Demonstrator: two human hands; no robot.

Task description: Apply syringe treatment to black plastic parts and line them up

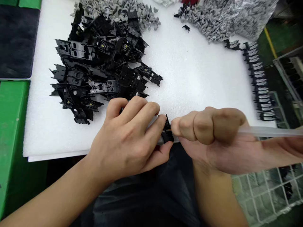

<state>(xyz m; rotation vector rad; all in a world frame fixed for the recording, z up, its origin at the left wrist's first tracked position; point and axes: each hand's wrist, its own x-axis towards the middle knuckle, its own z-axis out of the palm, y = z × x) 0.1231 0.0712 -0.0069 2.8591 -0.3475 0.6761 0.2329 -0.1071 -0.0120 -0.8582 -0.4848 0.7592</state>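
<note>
My left hand (pixel 127 135) pinches a small black plastic part (pixel 167 132) between thumb and forefinger at the near edge of the white foam board (pixel 201 75). My right hand (pixel 208 135) has its fingers curled, with their tips at the right side of that part. A pale translucent strip or rod (pixel 267 131) runs rightward from the right hand; how the hand bears on it is partly hidden and blurred. Beyond the left hand lies a large heap of black plastic parts (pixel 111 63).
Small grey pieces (pixel 118 11) lie behind the black heap, with more grey pieces (pixel 213 22) by a clear bag at back right. A row of black and silver parts (pixel 261 85) lines the right edge. A white wire basket (pixel 267 192) stands lower right, a green surface (pixel 11 132) left.
</note>
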